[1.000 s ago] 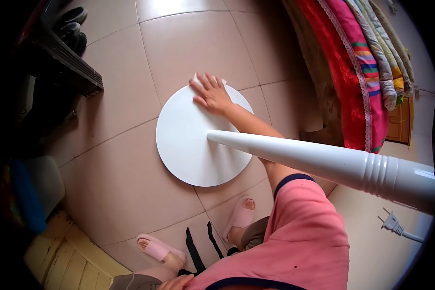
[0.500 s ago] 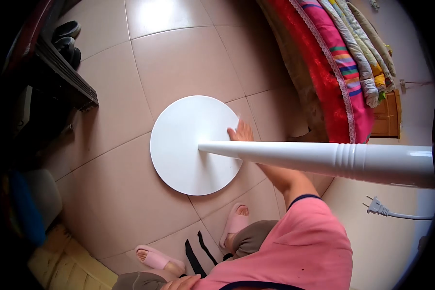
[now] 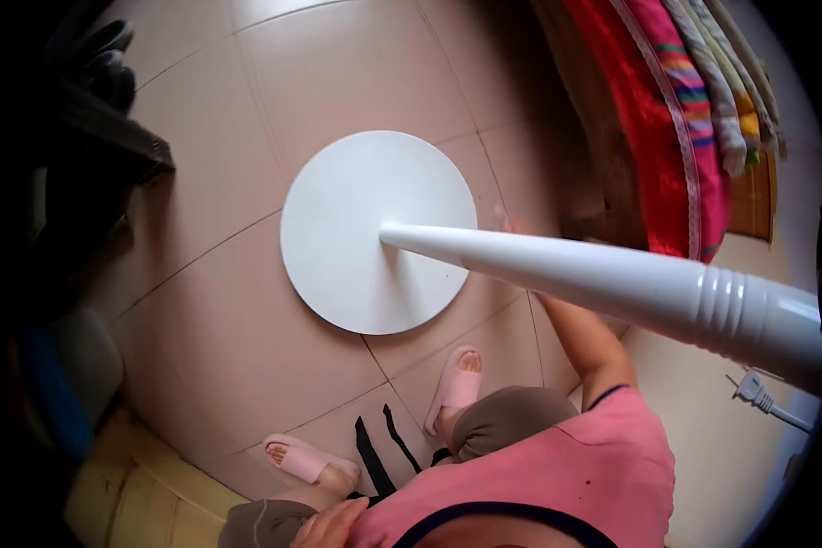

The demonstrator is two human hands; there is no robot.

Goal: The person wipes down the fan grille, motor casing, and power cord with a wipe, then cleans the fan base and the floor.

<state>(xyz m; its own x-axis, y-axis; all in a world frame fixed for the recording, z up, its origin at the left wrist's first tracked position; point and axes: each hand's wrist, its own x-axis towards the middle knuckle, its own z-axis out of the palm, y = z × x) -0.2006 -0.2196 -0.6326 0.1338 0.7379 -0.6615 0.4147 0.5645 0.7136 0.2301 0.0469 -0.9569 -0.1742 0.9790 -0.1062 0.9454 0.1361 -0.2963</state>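
Observation:
A white stand is on the tiled floor, its flat round base [image 3: 338,219] low and its tapering pole [image 3: 594,279] rising toward me at the right, with ribbed rings near its thick upper end. My right hand [image 3: 510,222] is just beyond the base's right edge, apart from it. The pole hides most of that hand, and the fingertips that show are blurred. Resting at my lap against the pink shirt, my left hand [image 3: 331,524] is partly cut off by the lower edge of view; its fingers lie flat and hold nothing.
A white two-pin plug [image 3: 751,390] on a cord hangs at the right. Folded bedding [image 3: 639,119] lines the upper right. Dark furniture [image 3: 128,146] and shoes [image 3: 110,64] are at the upper left. Black straps [image 3: 372,457] lie between my pink slippers [image 3: 457,379].
My right hand has left the base's top and moved right, beyond its edge. The view has shifted, so the base appears higher and the pole slants more. My left hand stays at my lap.

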